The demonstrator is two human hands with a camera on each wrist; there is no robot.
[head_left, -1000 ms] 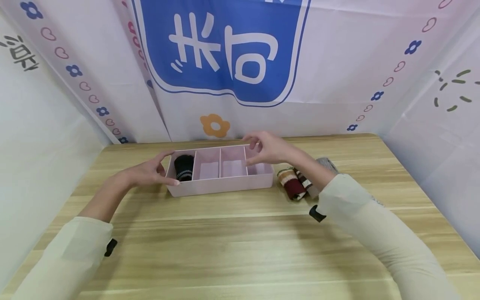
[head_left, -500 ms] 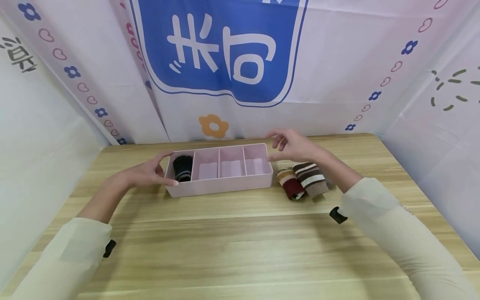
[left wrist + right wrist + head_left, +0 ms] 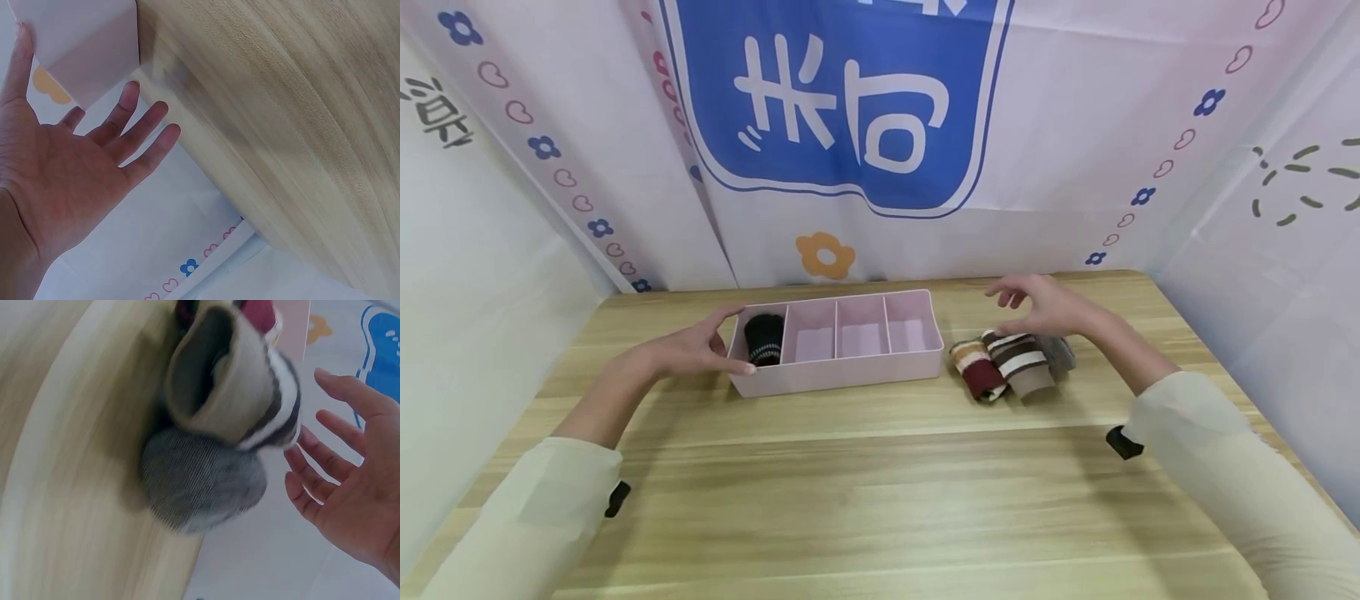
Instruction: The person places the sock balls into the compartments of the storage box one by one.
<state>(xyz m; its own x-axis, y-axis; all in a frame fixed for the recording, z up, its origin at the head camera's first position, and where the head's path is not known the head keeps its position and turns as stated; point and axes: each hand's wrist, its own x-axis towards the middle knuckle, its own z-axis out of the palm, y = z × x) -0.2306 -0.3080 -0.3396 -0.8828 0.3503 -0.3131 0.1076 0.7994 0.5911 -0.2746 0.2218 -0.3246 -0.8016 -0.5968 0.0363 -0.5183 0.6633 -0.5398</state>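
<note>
My left hand (image 3: 692, 346) holds the left end of a pink divided storage box (image 3: 842, 377), thumb at the front wall and index finger at the back corner. In the left wrist view its other fingers are spread beside the box (image 3: 94, 59). A black rolled sock (image 3: 765, 337) lies in the leftmost compartment; the other compartments show bare bottoms. My right hand (image 3: 1048, 307), fingers relaxed and apart, is over the back of the rolled socks right of the box. These are a red-and-orange striped sock (image 3: 979, 369), a brown-and-white striped sock (image 3: 1021, 364) and a grey sock (image 3: 200, 481).
All of it rests on a wood-grain table (image 3: 850, 483). A white printed cloth (image 3: 1045, 167) with a blue emblem hangs behind the table's back edge, and white cloth flanks both sides.
My right hand has moved rightward from above the box's right compartment to the rolled socks, uncovering that compartment. My left hand has stayed at the box's left end.
</note>
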